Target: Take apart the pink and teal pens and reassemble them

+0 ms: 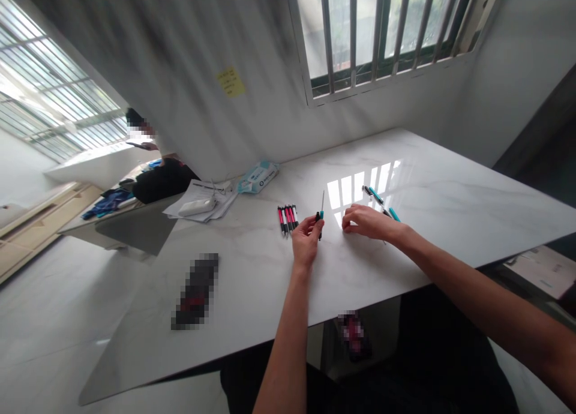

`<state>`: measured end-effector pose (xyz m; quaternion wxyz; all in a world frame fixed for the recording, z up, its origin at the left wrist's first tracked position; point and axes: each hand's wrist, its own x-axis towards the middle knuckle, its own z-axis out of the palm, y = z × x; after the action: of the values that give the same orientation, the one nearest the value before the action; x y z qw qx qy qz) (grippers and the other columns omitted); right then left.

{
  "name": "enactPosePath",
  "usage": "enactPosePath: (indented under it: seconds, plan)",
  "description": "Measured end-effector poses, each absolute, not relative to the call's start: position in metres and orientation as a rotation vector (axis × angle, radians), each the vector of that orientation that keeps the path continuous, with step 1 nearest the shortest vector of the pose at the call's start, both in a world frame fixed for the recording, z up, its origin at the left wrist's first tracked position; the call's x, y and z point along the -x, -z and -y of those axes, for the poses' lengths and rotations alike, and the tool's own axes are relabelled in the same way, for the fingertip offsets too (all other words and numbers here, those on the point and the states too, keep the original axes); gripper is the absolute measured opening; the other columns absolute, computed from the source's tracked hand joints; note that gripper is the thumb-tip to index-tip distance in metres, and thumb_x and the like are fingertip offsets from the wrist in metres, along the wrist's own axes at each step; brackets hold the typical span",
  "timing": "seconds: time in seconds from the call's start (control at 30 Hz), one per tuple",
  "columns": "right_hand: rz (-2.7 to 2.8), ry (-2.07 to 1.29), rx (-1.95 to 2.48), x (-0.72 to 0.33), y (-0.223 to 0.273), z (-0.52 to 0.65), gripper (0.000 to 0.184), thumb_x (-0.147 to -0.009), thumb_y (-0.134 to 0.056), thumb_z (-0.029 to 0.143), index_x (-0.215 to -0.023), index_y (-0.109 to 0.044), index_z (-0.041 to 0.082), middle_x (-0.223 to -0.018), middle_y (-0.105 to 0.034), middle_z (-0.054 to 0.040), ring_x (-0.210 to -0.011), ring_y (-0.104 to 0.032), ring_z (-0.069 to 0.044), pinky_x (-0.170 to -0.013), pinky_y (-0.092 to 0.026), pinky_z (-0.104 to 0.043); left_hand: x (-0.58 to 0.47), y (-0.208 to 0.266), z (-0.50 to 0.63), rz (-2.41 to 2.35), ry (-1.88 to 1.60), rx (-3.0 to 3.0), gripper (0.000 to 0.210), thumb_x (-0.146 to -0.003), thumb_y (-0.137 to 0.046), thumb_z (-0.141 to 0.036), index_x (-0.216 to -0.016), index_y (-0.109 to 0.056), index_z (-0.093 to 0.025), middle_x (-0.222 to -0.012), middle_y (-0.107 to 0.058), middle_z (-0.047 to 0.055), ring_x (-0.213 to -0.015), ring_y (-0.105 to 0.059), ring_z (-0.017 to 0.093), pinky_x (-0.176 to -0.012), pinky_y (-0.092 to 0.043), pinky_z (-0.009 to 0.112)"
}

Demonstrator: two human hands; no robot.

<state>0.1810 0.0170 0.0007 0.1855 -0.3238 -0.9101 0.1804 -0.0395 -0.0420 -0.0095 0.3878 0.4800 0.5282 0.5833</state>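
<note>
My left hand point(306, 240) is closed around pen parts point(321, 216), black and teal, with a thin refill point(323, 199) pointing up from them. Just to its right, my right hand point(366, 222) rests low over the tabletop with its fingers curled together; whatever they pinch, if anything, is hidden. Behind and beside the right hand lie loose pen pieces, among them a teal barrel point(376, 195) and another teal piece point(395, 214). Left of my left hand, several red, white and black pens point(288, 220) lie side by side in a row.
The white marble-patterned table point(252, 282) carries a pack of wipes point(258, 177), papers point(193, 195) with a white device point(198, 207) on top, and a blurred dark object point(195, 291). A person point(164, 168) is at the far left. A barred window point(382, 36) is ahead.
</note>
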Motion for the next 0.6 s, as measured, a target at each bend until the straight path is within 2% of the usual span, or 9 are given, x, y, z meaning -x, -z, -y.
enactPosePath:
  seconds: [0.1,0.2,0.33,0.47,0.6]
  plan:
    - [2.337,-0.636,0.956,-0.182,0.004,-0.017,0.015,-0.095,-0.062,0.026,-0.09,-0.076,0.021,-0.09,-0.074,-0.0071,-0.087,-0.066,-0.023,-0.078,-0.05,-0.036,0.041,0.009,0.045,-1.492,-1.454,-1.39,0.026,-0.084,-0.077,-0.042,-0.1,-0.08,-0.021,-0.093,-0.077,0.006,-0.075,-0.063,0.016,-0.068,-0.048,0.026]
    - [1.957,-0.763,1.031,-0.187,0.007,-0.021,0.02,-0.095,-0.063,0.039,-0.102,-0.076,0.025,-0.087,-0.074,-0.004,-0.079,-0.067,-0.021,-0.076,-0.054,-0.037,0.042,0.009,0.047,-1.577,-1.431,-1.547,0.018,-0.088,-0.073,-0.035,-0.1,-0.08,-0.024,-0.098,-0.078,0.005,-0.079,-0.064,0.017,-0.073,-0.048,0.028]
    - [1.583,-0.909,0.993,-0.192,0.006,-0.027,0.03,-0.087,-0.073,0.051,-0.101,-0.076,0.024,-0.093,-0.076,-0.0056,-0.089,-0.07,-0.023,-0.081,-0.057,-0.039,0.04,0.009,0.048,-1.566,-1.394,-1.658,0.015,-0.09,-0.071,-0.032,-0.099,-0.08,-0.026,-0.098,-0.077,0.003,-0.081,-0.064,0.017,-0.077,-0.049,0.029]
    - [1.331,-1.12,0.871,-0.19,0.002,-0.027,0.04,-0.073,-0.087,0.051,-0.094,-0.073,0.021,-0.09,-0.077,-0.0057,-0.085,-0.072,-0.021,-0.083,-0.058,-0.038,0.038,0.007,0.048,-1.574,-1.365,-1.668,0.013,-0.089,-0.071,-0.03,-0.098,-0.08,-0.026,-0.098,-0.077,0.003,-0.08,-0.064,0.017,-0.076,-0.049,0.029]
    - [1.237,-1.232,0.78,-0.186,-0.001,-0.024,0.041,-0.069,-0.092,0.046,-0.094,-0.071,0.021,-0.093,-0.078,-0.0055,-0.087,-0.074,-0.021,-0.085,-0.059,-0.038,0.038,0.007,0.049,-1.588,-1.35,-1.676,0.013,-0.089,-0.072,-0.03,-0.098,-0.08,-0.026,-0.099,-0.077,0.003,-0.08,-0.064,0.017,-0.077,-0.049,0.03]
